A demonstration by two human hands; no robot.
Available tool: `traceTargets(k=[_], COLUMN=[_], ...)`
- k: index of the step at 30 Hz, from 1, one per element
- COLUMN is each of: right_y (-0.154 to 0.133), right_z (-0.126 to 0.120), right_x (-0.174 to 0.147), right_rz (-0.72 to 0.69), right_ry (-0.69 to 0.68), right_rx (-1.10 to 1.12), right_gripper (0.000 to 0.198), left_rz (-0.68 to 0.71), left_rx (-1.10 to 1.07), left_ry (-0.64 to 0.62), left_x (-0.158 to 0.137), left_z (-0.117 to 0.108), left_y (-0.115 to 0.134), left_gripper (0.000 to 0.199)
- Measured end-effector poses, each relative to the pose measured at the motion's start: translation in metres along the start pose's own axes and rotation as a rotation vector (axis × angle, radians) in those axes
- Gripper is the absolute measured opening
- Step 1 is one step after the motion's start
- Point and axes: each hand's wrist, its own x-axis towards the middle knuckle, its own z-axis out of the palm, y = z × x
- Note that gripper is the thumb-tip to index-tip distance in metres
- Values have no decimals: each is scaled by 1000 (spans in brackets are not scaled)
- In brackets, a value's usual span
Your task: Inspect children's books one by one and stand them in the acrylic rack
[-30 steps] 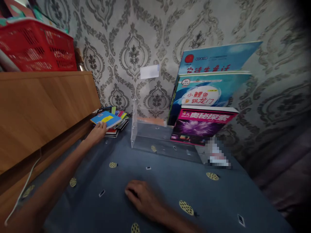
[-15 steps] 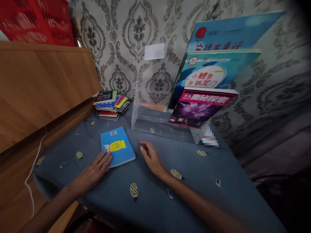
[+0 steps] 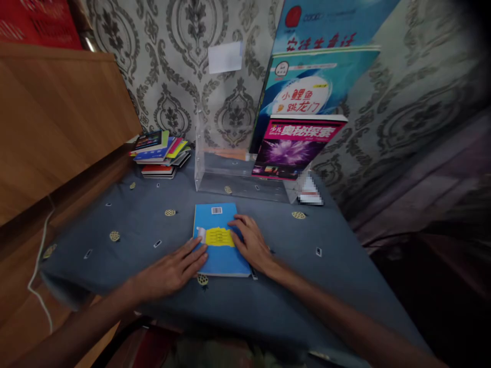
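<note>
A blue book (image 3: 221, 260) lies flat on the cloth-covered table, its barcode side up with a yellow panel in the middle. My left hand (image 3: 172, 268) rests on its left edge, fingers stretched out over the cover. On the opposite side, my right hand (image 3: 251, 243) touches the right part of the cover, its fingers loosely bent and apart. Neither hand lifts the book. Behind it stands a clear acrylic display rack (image 3: 245, 188). A magenta and purple book (image 3: 293, 151) leans in the rack's right part, in front of a teal book (image 3: 326, 69) and a taller blue book (image 3: 337, 20).
A stack of mixed books (image 3: 159, 156) sits at the back left of the table (image 3: 126, 266). A wooden cabinet (image 3: 61, 112) with a red basket (image 3: 34, 23) on top borders the left side. A white cable (image 3: 36, 271) hangs there. A blurred-out object (image 3: 310, 191) stands beside the rack.
The blue book has slid right and nearer to me and now lies straighter, my left hand still on it. My right hand has come onto its right side. The view has shifted too.
</note>
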Motion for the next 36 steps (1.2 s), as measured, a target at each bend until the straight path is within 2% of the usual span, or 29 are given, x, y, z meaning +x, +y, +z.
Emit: traceTargets(k=[4, 8, 11, 13, 17, 21, 27, 31, 36], right_y=[18, 25, 27, 31, 42, 58, 76, 84, 93], right_z=[-16, -21, -20, -20, -20, -23, -28, -29, -29], right_x=[-8, -12, -8, -1, 20, 33, 35, 36, 37], right_rz=[58, 44, 24, 25, 66, 97, 107, 155, 143], right_ry=[36, 38, 33, 23, 15, 34, 81, 85, 83], right_rx=[-91, -107, -126, -139, -142, -80, 100, 180, 302], right_gripper=[26, 27, 27, 27, 27, 28, 31, 37, 42], left_rz=[54, 32, -74, -175, -351, -426, -379, -266, -121], left_rx=[-135, -284, -369, -350, -230, -184, -104, -146, -214], left_ry=[-41, -18, -3, 4, 21, 58, 164, 162, 139], left_x=[30, 41, 48, 58, 87, 111, 122, 139, 175], left_z=[1, -7, -10, -6, 15, 32, 41, 41, 40], left_y=[-15, -20, -24, -32, -56, -74, -78, -75, -65], left_gripper=[68, 49, 37, 36, 44, 44, 34, 40, 43])
